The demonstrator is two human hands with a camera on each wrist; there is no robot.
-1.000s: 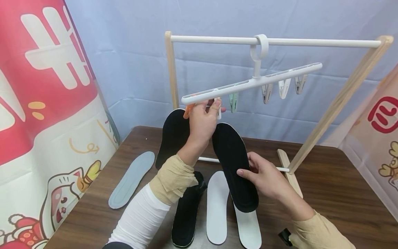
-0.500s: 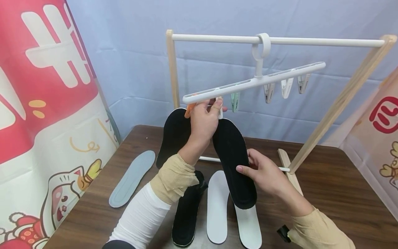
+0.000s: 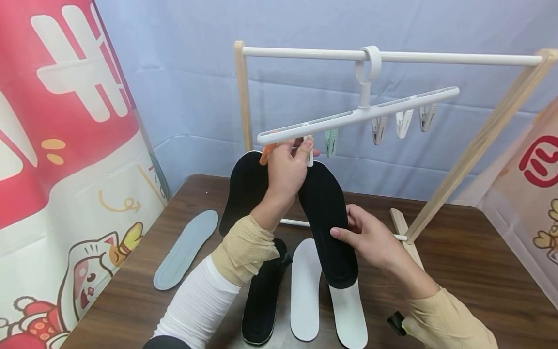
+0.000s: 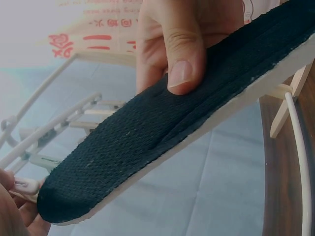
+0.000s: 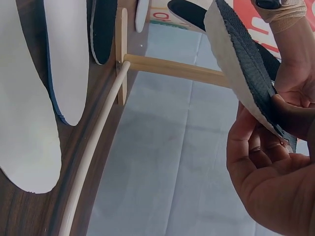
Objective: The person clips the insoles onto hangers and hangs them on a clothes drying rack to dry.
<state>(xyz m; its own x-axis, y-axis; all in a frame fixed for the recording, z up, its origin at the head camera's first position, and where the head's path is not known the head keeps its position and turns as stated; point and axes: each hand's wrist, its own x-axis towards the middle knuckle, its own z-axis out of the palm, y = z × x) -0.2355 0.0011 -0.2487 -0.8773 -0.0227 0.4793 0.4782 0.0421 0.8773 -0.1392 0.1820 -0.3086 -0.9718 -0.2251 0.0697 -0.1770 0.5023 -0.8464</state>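
My right hand grips a black insole by its edge, thumb on the dark face and fingers behind. The right wrist view shows its pale underside. The insole's top end is up at a white clothespin, which my left hand pinches between thumb and fingers. That clothespin hangs from a white clip hanger. Left of it, an orange clothespin sits over another black insole, partly hidden behind my left hand and forearm.
The hanger hooks on the white bar of a wooden-legged rack. A green clothespin and several grey and white ones hang farther right. On the table lie a light blue insole, a black insole and two white ones.
The right hand has raised the black insole slightly, bringing its top end up to the white clothespin. The left hand has stayed at the clothespin.
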